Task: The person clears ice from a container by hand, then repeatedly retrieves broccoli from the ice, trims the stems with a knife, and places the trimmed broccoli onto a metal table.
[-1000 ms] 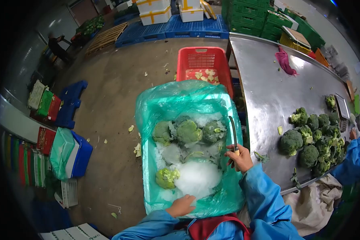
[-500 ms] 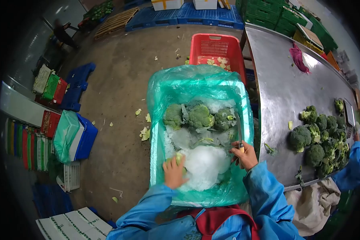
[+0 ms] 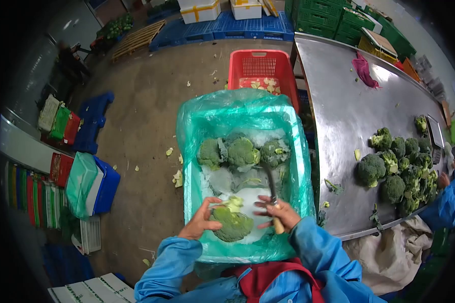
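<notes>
My left hand (image 3: 199, 222) grips a broccoli head (image 3: 233, 226) from its left side, stem pointing up and away, low over the ice. In my right hand (image 3: 282, 214) is a knife with a pale wooden handle and a dark curved blade (image 3: 271, 183) pointing away from me; some of its fingers are spread toward the broccoli. Both hands are over a foam box lined with green plastic film (image 3: 189, 177). Several broccoli heads (image 3: 243, 151) sit in a row at its far end, among crushed ice (image 3: 250, 194).
On the right, a metal table (image 3: 333, 126) bears a pile of broccoli (image 3: 393, 189). Another person's blue sleeve (image 3: 445, 204) shows at its edge. A red crate (image 3: 291, 83) with trimmings stands beyond the box. Blue pallets (image 3: 253, 29) lie at the back.
The broccoli head, mostly hidden under my left hand before, is now in view in its grip, stem up. My right hand has moved left and nearer to it with the knife.
</notes>
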Motion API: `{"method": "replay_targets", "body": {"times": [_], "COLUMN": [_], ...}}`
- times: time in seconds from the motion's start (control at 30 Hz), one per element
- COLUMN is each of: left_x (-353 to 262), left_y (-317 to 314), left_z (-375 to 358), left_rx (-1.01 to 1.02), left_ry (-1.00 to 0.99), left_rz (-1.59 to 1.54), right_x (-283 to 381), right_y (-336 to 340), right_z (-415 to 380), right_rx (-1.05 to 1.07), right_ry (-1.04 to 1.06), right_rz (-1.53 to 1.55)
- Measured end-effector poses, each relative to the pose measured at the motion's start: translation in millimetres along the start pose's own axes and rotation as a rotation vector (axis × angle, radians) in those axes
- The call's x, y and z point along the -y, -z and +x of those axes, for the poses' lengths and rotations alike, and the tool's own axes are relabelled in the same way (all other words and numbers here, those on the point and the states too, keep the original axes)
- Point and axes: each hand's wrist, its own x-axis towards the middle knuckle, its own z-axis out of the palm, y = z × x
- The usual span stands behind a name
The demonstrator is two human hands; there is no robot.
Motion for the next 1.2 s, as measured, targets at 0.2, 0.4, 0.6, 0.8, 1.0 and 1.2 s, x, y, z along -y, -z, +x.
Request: {"method": "replay_targets", "body": {"times": [0.2,0.4,0.6,0.8,1.0,1.2], "left_x": [35.4,59.4,48.7,47.3,32.9,25.7], "left_y": [-32.3,-48.2,-43.7,-42.7,-49.1,-53.7], "left_z": [23.3,31.8,15.0,6.5,4.4,-1.0], "left_rx": [-0.073,-0.242,-0.098,-0.092,-0.1,-0.109], "left_ry": [-0.209,-0.088,-0.267,-0.265,-0.359,-0.359], "left_rz": [-0.118,-0.598,-0.643,-0.676,-0.567,-0.521], "right_x": [-19.6,-1.8,25.9,38.7,46.8,46.7], "right_y": [-14.1,-37.9,-35.4,-58.3,-61.4,-67.6], "right_z": [0.1,-8.6,-38.9,-54.3,-61.0,-65.4], "right_rx": [-0.03,-0.133,-0.247,-0.229,-0.19,-0.191], "right_ry": [0.029,0.267,0.486,0.648,0.629,0.654], "right_rz": [0.224,-0.148,-0.841,-1.374,-1.458,-1.413]}}
